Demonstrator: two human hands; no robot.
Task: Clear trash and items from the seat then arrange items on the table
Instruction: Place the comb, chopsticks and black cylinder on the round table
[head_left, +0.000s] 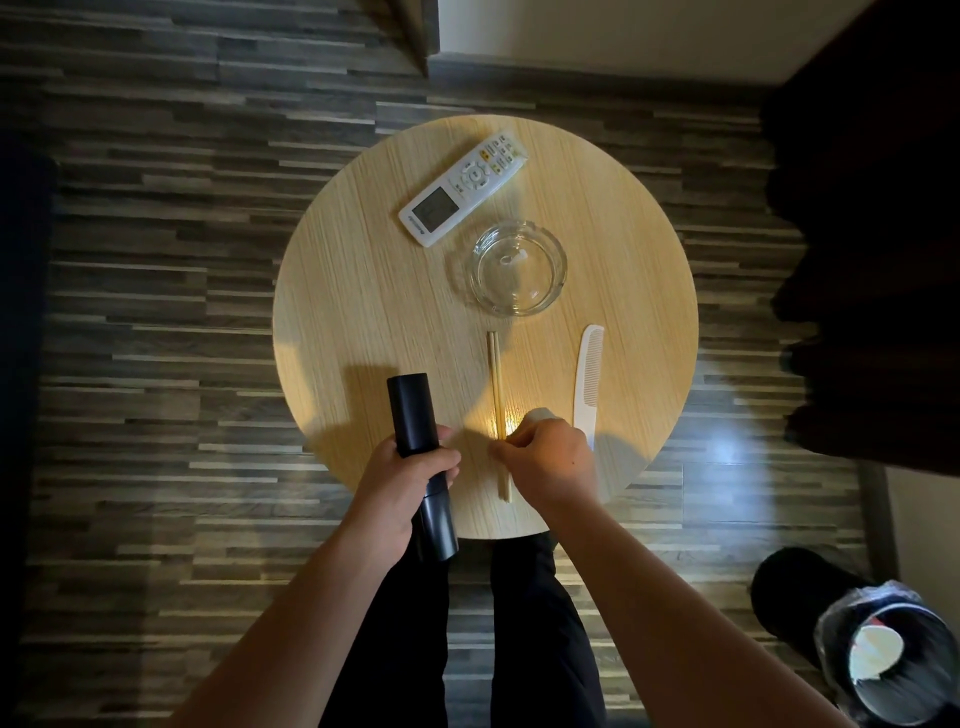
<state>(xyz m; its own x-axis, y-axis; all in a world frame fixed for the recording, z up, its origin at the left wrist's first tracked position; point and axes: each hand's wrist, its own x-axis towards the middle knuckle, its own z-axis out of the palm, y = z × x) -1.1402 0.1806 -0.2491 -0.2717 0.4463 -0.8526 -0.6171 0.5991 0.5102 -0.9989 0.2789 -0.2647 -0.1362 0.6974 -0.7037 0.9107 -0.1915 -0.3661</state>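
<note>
Tabletop (363, 291), round and pale wood, shows wide free surface on its left half and along the far edge. I see my left hand (402, 488) at the near edge, its grip clamped around a black cylinder (415, 441) that lies partly beyond the rim. My right hand (545, 462) is also at the near edge, its grip pinched together on the near part of the chopsticks (496, 384), which lie straight toward the middle. A white comb (589, 379) lies just beside this hand, toward the right edge. A glass ashtray (518, 267) stands near the middle; something small and white is inside, I cannot tell what. A white remote (462, 187) lies near the far edge. On the floor, right of me, a lined bin (883, 660) holds white trash.
</note>
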